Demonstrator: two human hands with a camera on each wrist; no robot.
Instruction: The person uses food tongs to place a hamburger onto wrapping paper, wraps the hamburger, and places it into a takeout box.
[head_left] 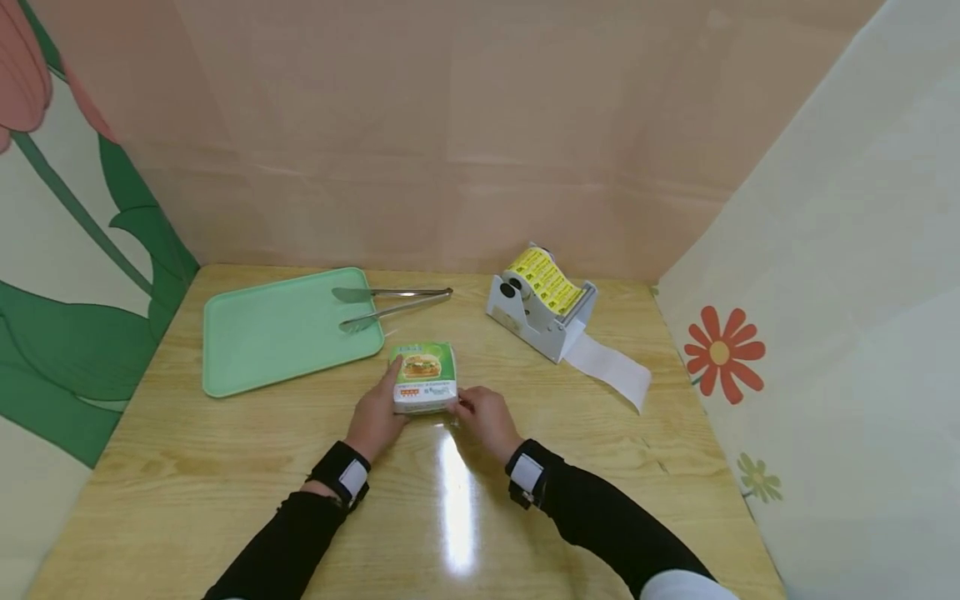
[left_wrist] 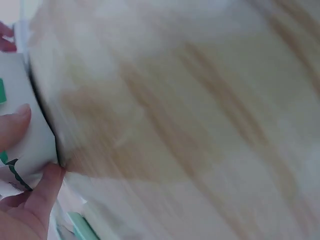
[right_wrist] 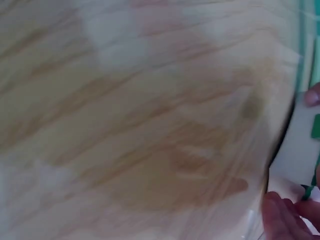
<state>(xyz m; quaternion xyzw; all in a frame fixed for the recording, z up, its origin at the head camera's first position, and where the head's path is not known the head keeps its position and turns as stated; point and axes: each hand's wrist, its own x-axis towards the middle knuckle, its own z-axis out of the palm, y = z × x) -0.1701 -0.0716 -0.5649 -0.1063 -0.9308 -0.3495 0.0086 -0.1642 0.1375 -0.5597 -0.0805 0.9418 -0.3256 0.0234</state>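
Note:
A small green and white burger box with a burger picture on top stands on the table, in front of the tray. My left hand grips its left side, and the left wrist view shows the thumb lying over the box. At the front right corner my right hand pinches the box, its fingers bent. The right wrist view has those fingertips at the white corner of the box. The underside of the box is hidden.
Behind and to the left lies a mint-green tray, with metal tongs resting partly across its right end. A grey label dispenser holds a roll of yellow labels at the back right. A white backing strip trails from it.

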